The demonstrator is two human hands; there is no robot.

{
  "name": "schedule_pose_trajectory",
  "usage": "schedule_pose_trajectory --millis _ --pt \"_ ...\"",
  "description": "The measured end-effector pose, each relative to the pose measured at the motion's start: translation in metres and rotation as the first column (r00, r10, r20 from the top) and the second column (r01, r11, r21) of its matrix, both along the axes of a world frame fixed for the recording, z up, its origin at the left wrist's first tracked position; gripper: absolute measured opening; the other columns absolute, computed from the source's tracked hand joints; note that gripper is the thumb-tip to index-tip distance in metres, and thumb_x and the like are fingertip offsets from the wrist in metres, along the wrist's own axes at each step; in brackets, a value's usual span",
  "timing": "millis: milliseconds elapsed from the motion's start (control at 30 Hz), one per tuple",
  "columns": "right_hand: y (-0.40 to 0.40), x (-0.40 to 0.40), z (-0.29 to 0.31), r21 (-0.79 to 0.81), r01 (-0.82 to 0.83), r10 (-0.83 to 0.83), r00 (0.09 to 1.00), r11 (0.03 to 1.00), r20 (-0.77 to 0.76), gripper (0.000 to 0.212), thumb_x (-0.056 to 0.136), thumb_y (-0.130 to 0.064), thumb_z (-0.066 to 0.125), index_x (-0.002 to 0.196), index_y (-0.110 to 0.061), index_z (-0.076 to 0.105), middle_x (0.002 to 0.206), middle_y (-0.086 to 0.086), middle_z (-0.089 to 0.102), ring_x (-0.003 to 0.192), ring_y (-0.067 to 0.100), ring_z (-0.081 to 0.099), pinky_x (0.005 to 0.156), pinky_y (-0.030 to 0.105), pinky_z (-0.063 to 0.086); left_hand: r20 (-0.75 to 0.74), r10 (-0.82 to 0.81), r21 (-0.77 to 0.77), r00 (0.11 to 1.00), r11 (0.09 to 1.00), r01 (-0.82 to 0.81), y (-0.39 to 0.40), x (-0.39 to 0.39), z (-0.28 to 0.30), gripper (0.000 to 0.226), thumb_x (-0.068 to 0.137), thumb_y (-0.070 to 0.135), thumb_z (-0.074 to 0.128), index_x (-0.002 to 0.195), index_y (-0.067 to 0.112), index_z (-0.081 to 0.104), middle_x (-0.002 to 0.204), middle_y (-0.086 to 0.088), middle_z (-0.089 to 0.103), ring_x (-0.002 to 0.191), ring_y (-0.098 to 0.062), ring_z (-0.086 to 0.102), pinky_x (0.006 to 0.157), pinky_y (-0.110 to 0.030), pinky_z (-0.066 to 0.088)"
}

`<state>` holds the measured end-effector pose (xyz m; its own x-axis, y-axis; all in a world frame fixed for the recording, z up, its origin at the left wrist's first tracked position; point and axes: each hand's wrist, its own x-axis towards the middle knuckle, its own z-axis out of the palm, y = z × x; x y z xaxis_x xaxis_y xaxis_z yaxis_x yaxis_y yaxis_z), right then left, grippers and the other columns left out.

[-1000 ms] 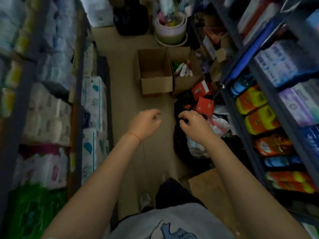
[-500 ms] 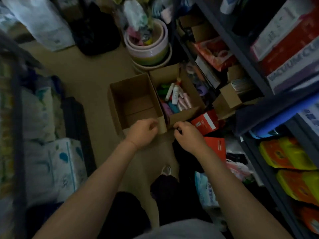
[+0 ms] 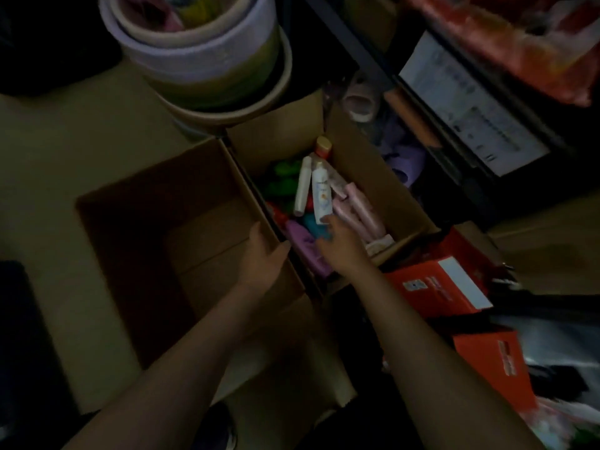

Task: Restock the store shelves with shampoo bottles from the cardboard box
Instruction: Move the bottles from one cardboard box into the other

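Two bare hands are reaching down toward a pair of cardboard boxes standing side by side on the floor [image 3: 65,151], in dim light. The left hand [image 3: 264,256] is resting on the shared wall between the boxes, its grip released, fingers straight, thumb lying over the wall's top edge. Just left of it the empty box [image 3: 156,241] is standing open. The right hand [image 3: 341,245] is hovering inside the filled box [image 3: 383,186], fingers loosely spread and grasping nothing; its fingertips are lying right beside the base of a white bottle [image 3: 320,193], though whether they are touching it cannot be told. Beyond this hand a slim white tube [image 3: 302,186] is lying alongside the bottle, with green bottles [image 3: 282,177] further left. Pink bottles [image 3: 360,209] are lying to the hand's right, a purple bottle [image 3: 305,245] directly under it, partly hidden by the fingers. Beyond the boxes, stacked round tubs [image 3: 201,66] are standing against the filled box's far flap. To the right of the right forearm, orange cartons [image 3: 444,287] are crowding the filled box's near corner. A dark shelf frame [image 3: 373,56] is rising beyond them.
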<state>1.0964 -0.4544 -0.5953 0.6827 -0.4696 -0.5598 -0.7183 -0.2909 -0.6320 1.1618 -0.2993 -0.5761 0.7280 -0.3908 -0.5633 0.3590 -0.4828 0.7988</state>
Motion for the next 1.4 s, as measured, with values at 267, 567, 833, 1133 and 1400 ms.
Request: schedule_pose_trajectory --millis 267,567,833,1133,1400 --pt "-0.063 0.104 -0.142 -0.192 0.233 -0.248 0.967 0.953 -0.058 0.086 0.089 -0.045 0.062 0.154 -0.012 0.016 0.152 0.017 0.032 0.134 0.037 0.04 0.104 0.043 0.041 -0.113 0.112 -0.12 0.987 0.985 -0.125 -0.032 0.068 -0.122 0.081 0.089 0.026 0.072 0.154 0.034 0.025 0.136 0.0 0.058 0.12 -0.026 0.06 0.098 -0.046 0.052" --pt "-0.064 0.145 -0.215 -0.226 0.273 -0.297 0.952 0.935 -0.08 0.114 0.07 -0.046 0.081 0.15 -0.01 0.008 0.149 0.019 0.03 0.133 0.038 0.037 0.099 0.047 0.045 -0.064 0.11 -0.234 0.992 0.965 -0.122 -0.019 0.076 -0.16 0.083 0.074 0.031 0.071 0.15 0.031 0.037 0.124 -0.004 0.066 0.104 -0.021 0.069 0.075 -0.03 0.06" --pt "-0.041 0.135 -0.215 -0.454 0.067 -0.176 0.964 0.889 -0.202 0.111 0.063 -0.041 0.087 0.145 -0.01 0.019 0.147 0.018 0.03 0.134 0.035 0.033 0.102 0.049 0.04 -0.057 0.126 -0.246 0.99 0.96 -0.136 -0.021 0.074 -0.156 0.062 0.091 0.01 0.064 0.146 0.03 0.043 0.115 -0.002 0.07 0.088 -0.014 0.072 0.059 -0.023 0.057" --pt "-0.048 0.093 -0.151 0.14 0.267 -0.285 0.951 0.953 0.12 0.084 0.069 -0.026 0.084 0.138 -0.022 0.036 0.125 0.004 0.054 0.105 0.022 0.056 0.079 0.038 0.052 -0.168 0.133 -0.25 0.977 0.953 -0.172 -0.027 0.076 -0.15 0.093 0.088 0.017 0.072 0.158 0.035 0.014 0.147 -0.004 0.05 0.113 -0.023 0.062 0.076 -0.032 0.059" --pt "0.027 0.089 -0.033 0.264 -0.237 0.104 0.893 0.935 0.438 0.077 0.065 -0.032 0.086 0.13 -0.036 0.045 0.116 -0.01 0.066 0.102 0.008 0.066 0.081 0.031 0.057 -0.233 0.234 -0.463 0.944 0.827 -0.319 0.046 0.104 -0.1 0.071 0.077 0.067 0.059 0.136 0.027 0.055 0.14 0.0 0.058 0.124 -0.02 0.058 0.101 -0.039 0.047"
